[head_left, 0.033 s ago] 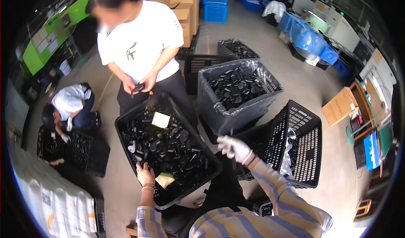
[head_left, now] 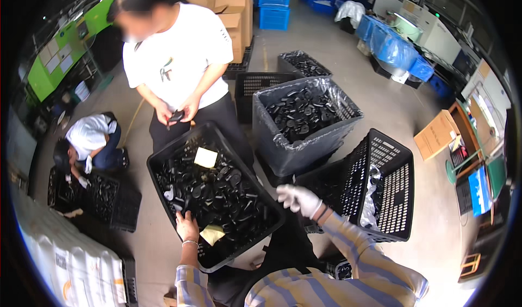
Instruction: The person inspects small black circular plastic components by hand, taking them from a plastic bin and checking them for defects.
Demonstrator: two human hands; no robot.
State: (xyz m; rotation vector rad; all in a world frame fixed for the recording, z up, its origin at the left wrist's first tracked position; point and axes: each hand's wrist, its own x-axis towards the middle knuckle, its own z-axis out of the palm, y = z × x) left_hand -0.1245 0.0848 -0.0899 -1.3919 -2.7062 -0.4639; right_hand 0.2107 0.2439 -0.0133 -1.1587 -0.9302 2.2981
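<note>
A black plastic crate (head_left: 272,230) in front of me holds many small black plastic parts (head_left: 231,190), some rounded and some elongated. My left hand (head_left: 187,230), bare and with a bracelet at the wrist, reaches in over the crate's left side. Its fingers are apart, and the fingertips lie among the dark parts. Beside it rests a yellow paper slip (head_left: 212,234); a second pale yellow slip (head_left: 205,157) lies farther back. In a white glove, my right hand (head_left: 300,200) hovers by the crate's right rim, fingers loosely bent and apart, with nothing visible in them.
Across the crate a person (head_left: 179,62) in a white shirt handles a small black part (head_left: 177,115). A lined bin (head_left: 293,157) full of black parts stands behind right, near a tilted perforated crate (head_left: 399,198). Another person (head_left: 89,138) crouches over crates at left.
My gloved right hand has shifted slightly left and nearer to me. The view has moved a touch. My left hand stays in place at the crate's left side.
</note>
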